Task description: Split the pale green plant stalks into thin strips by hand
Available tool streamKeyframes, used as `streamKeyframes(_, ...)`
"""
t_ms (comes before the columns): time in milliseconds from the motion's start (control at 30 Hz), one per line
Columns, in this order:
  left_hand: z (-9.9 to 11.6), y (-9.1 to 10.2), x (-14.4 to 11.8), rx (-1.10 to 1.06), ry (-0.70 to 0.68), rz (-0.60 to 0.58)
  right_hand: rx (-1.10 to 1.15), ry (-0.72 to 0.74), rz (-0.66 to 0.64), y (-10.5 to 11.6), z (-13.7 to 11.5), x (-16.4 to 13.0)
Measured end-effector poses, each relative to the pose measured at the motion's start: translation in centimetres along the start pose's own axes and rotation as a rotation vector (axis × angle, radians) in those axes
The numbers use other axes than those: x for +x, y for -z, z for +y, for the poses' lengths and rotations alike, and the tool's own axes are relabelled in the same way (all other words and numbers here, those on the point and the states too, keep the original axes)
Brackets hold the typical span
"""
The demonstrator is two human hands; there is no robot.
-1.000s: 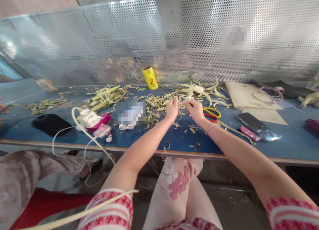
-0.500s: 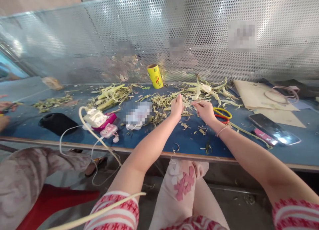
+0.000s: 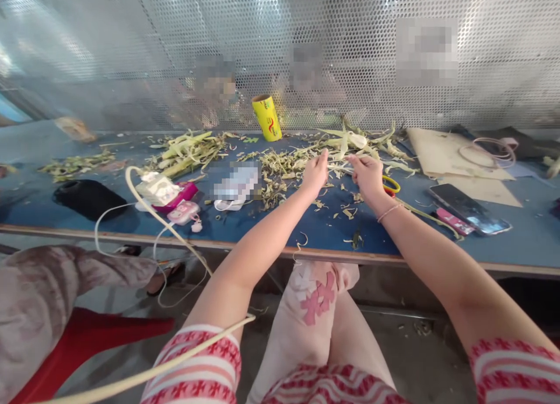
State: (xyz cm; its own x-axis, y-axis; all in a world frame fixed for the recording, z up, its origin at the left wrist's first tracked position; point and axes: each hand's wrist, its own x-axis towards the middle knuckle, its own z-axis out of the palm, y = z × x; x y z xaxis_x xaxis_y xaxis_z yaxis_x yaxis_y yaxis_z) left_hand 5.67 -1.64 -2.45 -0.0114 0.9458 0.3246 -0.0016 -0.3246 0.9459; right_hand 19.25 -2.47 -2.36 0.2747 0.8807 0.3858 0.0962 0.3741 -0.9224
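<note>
My left hand [image 3: 315, 172] is closed, thumb up, above a heap of pale green plant scraps [image 3: 280, 172]. Any small thing between its fingers is hidden. Just to the right, my right hand [image 3: 368, 174] is closed in a pinch, its fingertips pointing at the left hand across a narrow gap. What it pinches is too small to make out. Behind both hands lie pale peeled stalks and leaves [image 3: 356, 140]. A yellow loop [image 3: 392, 184] and a red one show beside my right wrist. Small peelings [image 3: 349, 211] are scattered on the blue table [image 3: 280, 235] below the hands.
A yellow cardboard tube [image 3: 268, 119] stands by the perforated metal screen [image 3: 350, 54]. Leftward lie a stalk bundle [image 3: 188, 150], a charger with cable [image 3: 160, 188], a blurred phone-like object [image 3: 236, 182] and a black pouch [image 3: 90, 199]. Rightward are a phone [image 3: 470, 208] and brown paper [image 3: 450, 150]. Another person's leg [image 3: 74, 276] is at left.
The view has tilted down and shifted slightly right. My hands stay close together, both closed; the right one has turned a little. The other person's hand at the far left has left the view.
</note>
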Motion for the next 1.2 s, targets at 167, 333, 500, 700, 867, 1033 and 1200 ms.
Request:
streamKeyframes(167, 0.2, 0.7, 0.4, -0.219, 0.140, 0.078, -0.058, 0.036, -0.084, -0.3, -0.4, -0.5)
streamKeyframes(333, 1.4, 0.4, -0.2, -0.310, 0.192, -0.016, -0.129, 0.053, -0.089, -0.2, -0.7, -0.7)
streamKeyframes(500, 1.9, 0.0, -0.6, -0.287, 0.228, -0.190, -0.204, 0.082, -0.083, 0.0, -1.0, -0.7)
streamKeyframes(700, 1.4, 0.1, -0.7, -0.028, 0.088, -0.127, -0.559, 0.341, -0.156, 0.2, -1.1, -0.9)
streamKeyframes(867, 1.8, 0.0, -1.1, 0.110, 0.020, -0.111, -0.648, 0.451, -0.187, -0.1, -1.1, -1.0)
streamKeyframes(1033, 2.3, -0.2, -1.6, 0.191, 0.014, -0.066, -0.551, 0.449, -0.218, -0.5, -1.1, -1.1)
streamKeyframes(1200, 2.6, -0.2, -1.7, 0.219, 0.083, 0.011, -0.473, 0.429, -0.257, -1.4, -1.5, -2.0)
